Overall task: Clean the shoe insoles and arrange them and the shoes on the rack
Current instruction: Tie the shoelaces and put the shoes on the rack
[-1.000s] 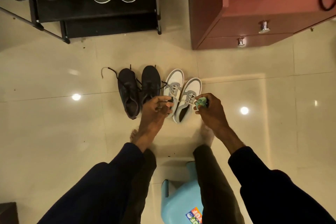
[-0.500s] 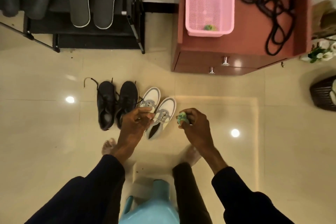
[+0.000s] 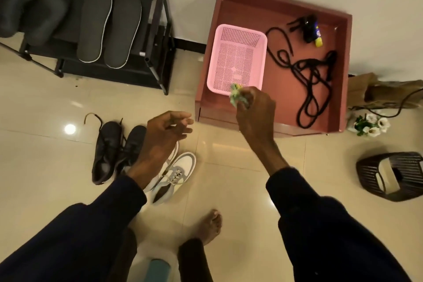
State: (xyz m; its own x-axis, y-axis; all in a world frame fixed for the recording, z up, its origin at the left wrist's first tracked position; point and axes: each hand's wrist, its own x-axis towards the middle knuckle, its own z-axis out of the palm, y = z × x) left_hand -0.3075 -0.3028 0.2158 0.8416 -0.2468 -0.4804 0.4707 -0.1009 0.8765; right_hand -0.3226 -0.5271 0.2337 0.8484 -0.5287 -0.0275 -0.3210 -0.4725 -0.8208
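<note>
The right hand (image 3: 254, 112) pinches a green sponge (image 3: 237, 96) at the pink basket (image 3: 238, 57) rim, probably to drop it there; the left hand (image 3: 164, 132) hangs loose and empty.

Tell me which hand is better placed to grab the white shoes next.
Left, probably. The left hand is open and empty, over the white shoes; the right hand grips a green wad over by the pink basket.
</note>
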